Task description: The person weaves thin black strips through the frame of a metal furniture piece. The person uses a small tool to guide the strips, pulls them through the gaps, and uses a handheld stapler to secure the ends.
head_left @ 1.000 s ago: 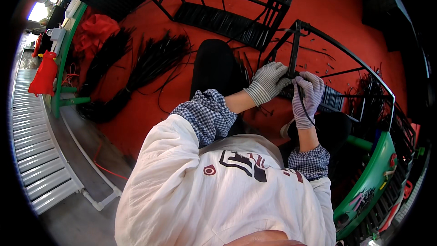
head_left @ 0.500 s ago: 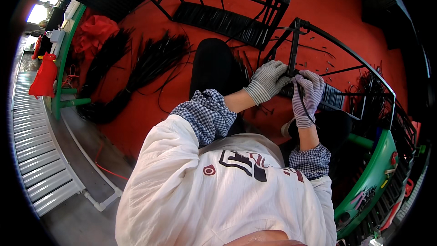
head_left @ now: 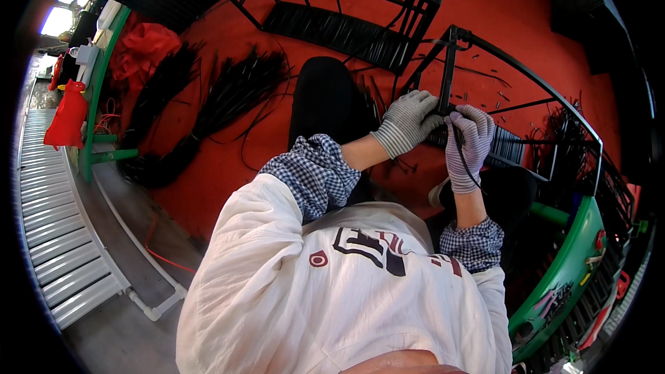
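Observation:
My left hand [head_left: 407,125], in a grey striped knit glove, closes its fingertips on the lower end of an upright bar of a black metal frame [head_left: 448,73]. Right beside it, my right hand [head_left: 471,144], gloved the same way, pinches a thin black strip [head_left: 460,147] against that corner. The strip's loose end hangs down over the palm to the wrist. Fingertips of both hands nearly meet at the bar, and they hide the exact spot where strip and bar touch. Black strips are woven across part of this frame, to the right of my hand.
Another black frame [head_left: 332,33] with a strip-woven panel lies beyond. Bundles of black strips [head_left: 239,86] spread over the red floor covering [head_left: 516,55] at left, with scraps at right. A green curved rack [head_left: 564,270] stands near right; a roller conveyor [head_left: 62,221] runs along the left.
Both hands stay at the same corner of the frame. Only a very slight shift of the right fingers shows.

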Available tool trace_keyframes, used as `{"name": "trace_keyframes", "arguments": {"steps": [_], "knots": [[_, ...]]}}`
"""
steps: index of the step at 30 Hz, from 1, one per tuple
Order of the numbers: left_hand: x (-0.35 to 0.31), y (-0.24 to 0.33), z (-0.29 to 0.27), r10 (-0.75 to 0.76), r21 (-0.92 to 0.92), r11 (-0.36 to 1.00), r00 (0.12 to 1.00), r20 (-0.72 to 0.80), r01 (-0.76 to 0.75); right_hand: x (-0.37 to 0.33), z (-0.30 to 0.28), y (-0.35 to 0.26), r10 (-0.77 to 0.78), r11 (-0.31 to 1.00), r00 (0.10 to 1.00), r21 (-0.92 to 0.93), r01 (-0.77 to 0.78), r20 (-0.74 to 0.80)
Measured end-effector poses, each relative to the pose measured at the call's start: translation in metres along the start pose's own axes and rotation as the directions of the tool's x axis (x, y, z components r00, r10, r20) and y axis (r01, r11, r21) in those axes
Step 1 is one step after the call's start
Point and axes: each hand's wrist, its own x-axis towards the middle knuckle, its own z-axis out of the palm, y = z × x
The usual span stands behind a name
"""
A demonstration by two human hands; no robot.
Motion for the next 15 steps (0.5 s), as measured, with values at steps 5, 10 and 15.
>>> {"name": "trace_keyframes", "arguments": {"steps": [5, 10, 15], "knots": [[-0.0006, -0.0008, 0.0006, 0.008, -0.021, 1.0, 1.0, -0.002, -0.008, 0.0003, 0.0005, -0.0001, 0.005, 1.0, 1.0, 0.013, -0.005, 0.002], [-0.0004, -0.0025, 0.0029, -0.012, -0.041, 0.999, 1.0, 0.007, 0.012, 0.0016, -0.0036, -0.0014, -0.004, 1.0, 1.0, 0.021, 0.003, 0.026], [-0.0024, -0.0026, 0.0017, 0.026, -0.037, 0.999, 0.999, -0.039, -0.027, 0.0031, -0.0052, -0.0058, -0.009, 1.0, 1.0, 0.011, 0.008, 0.027]]}}
